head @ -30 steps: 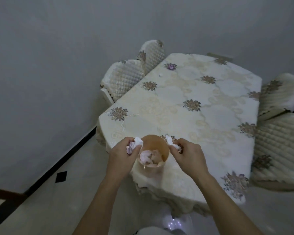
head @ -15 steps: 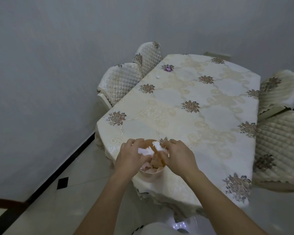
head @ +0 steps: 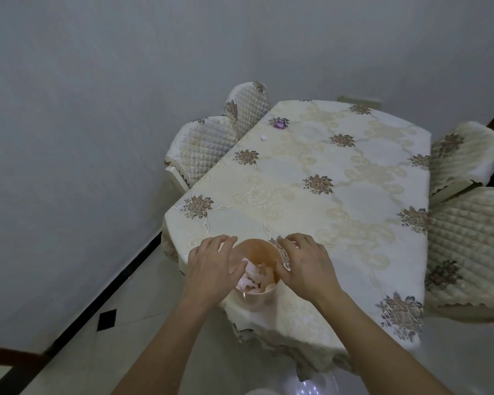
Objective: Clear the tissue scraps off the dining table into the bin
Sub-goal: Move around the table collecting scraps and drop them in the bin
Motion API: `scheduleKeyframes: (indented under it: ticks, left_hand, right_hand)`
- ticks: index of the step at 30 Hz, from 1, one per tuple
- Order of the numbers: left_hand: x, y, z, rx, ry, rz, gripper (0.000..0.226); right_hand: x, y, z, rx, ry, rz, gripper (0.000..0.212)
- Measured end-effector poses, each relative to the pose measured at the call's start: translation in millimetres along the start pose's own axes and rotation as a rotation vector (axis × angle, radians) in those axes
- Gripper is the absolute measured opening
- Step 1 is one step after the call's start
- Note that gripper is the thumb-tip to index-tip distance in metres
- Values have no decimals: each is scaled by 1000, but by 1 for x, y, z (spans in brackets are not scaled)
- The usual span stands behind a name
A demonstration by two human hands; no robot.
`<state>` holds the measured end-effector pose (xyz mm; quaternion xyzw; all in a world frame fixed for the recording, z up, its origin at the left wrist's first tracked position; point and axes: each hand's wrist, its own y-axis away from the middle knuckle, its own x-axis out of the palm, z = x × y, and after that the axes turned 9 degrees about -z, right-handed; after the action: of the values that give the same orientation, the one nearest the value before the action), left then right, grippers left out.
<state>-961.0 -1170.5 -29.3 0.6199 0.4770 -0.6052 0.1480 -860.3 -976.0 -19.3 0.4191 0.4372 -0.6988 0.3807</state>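
A small peach-coloured bin [head: 255, 299] stands on the near corner of the dining table [head: 354, 195], with white and pinkish tissue scraps [head: 253, 273] piled inside. My left hand [head: 211, 266] hovers over the bin's left rim, fingers spread, empty. My right hand [head: 305, 265] rests at the right rim, fingers apart, holding nothing. A purple scrap [head: 280, 124] and a small white scrap [head: 264, 137] lie at the table's far left end.
A cream floral tablecloth covers the table. Quilted chairs stand at the far left [head: 206, 146] and along the right side [head: 468, 246]. A grey wall runs along the left, with tiled floor [head: 106, 332] below.
Both hands held tissue scraps at the bin's rim; they brought them over the opening and let go. The scraps now lie in the bin and the fingers have spread.
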Motion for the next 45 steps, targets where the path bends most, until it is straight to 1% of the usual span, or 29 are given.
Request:
scheduleKeyframes:
  ticks: [3, 9, 13, 16, 20, 23, 27, 31, 34, 38, 41, 45]
  left_hand:
    - [-11, -5, 2, -4, -11, -33, 54]
    - [-39, -7, 15, -74, -60, -105, 55]
    - [-63, 13, 38, -187, -122, -103, 55]
    - [-82, 39, 55, -291, -157, -139, 52]
    - [-102, 79, 78, -423, -233, -149, 60]
    - [-115, 110, 89, -514, -298, -175, 58]
    - [-130, 142, 97, -595, -384, -177, 52]
    - [-139, 160, 109, -666, -403, -178, 52]
    - [-139, 164, 128, -706, -388, -182, 53]
    - [-133, 155, 165, -735, -374, -165, 54]
    - [-125, 135, 209, -730, -350, -152, 54]
    - [-120, 94, 284, -656, -306, -152, 53]
  right_hand:
    - [-8, -9, 3, -22, 4, -45, 41]
    - [-18, -31, 26, -117, -33, -82, 45]
    - [-12, -42, 55, -214, -69, -68, 45]
    - [-3, -44, 81, -320, -115, -53, 45]
    - [8, -42, 116, -433, -171, -16, 44]
    - [19, -39, 139, -518, -218, -1, 42]
    - [35, -36, 169, -603, -264, 48, 39]
    - [49, -36, 198, -656, -315, 70, 43]
    - [61, -41, 219, -673, -331, 93, 43]
    - [85, -56, 247, -634, -358, 111, 41]
    - [105, -78, 273, -589, -375, 127, 42]
    - [137, -121, 314, -529, -369, 113, 45]
